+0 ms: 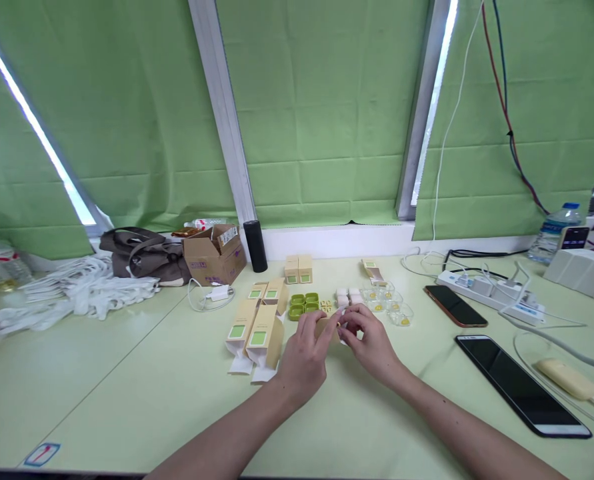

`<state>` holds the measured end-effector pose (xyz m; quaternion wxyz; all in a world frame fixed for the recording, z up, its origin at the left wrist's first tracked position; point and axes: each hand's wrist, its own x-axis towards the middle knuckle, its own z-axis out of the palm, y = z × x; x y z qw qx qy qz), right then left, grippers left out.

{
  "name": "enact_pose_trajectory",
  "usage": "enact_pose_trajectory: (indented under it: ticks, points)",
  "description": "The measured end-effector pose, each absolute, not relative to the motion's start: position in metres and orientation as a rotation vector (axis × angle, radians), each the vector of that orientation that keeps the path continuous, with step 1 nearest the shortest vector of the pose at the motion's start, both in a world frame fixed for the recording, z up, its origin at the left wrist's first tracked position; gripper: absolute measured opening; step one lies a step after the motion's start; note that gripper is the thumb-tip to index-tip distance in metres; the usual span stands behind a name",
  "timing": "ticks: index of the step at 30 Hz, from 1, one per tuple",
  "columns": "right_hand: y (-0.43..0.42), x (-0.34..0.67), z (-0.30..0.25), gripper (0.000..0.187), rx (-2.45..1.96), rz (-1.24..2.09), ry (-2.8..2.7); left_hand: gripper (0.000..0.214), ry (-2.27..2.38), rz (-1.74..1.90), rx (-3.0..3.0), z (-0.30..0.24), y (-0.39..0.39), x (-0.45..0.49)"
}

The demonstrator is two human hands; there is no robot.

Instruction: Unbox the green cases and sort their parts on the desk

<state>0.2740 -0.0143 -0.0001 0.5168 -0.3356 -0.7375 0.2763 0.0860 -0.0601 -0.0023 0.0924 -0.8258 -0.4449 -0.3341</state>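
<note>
Near the middle of the table, my left hand (305, 352) and my right hand (371, 341) meet around a small beige carton (333, 329), mostly hidden by the fingers. My left fingers close on its near side; my right fingertips pinch at its right edge. Just beyond lie several green square cups (303, 305), small yellow pieces (326, 306), pale pink-white blocks (349, 297) and clear round plastic shells (387, 297) with yellow bits inside. Left of my hands, several beige boxes (265, 333) with green squares lie with white end flaps out.
Two closed boxes (299, 269) and a flattish carton (373, 272) sit farther back. A cardboard box (215, 255), black cylinder (255, 247), grey bag (144, 257) and white straps (89, 283) line the back left. Phones (521, 383), a power strip (491, 295) and cables are at right.
</note>
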Motion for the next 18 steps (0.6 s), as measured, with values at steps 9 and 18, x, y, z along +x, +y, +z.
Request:
enact_pose_trajectory:
  ticks: [9,18]
  points:
    - [-0.014,0.274,0.006,0.039,-0.727,1.054,-1.412,0.086,-1.412,-1.072,-2.362,0.005,-0.06,0.085]
    - [-0.003,0.286,0.014,0.049,-0.728,1.245,-1.093,0.075,-1.475,-1.224,-2.293,0.009,-0.055,0.08]
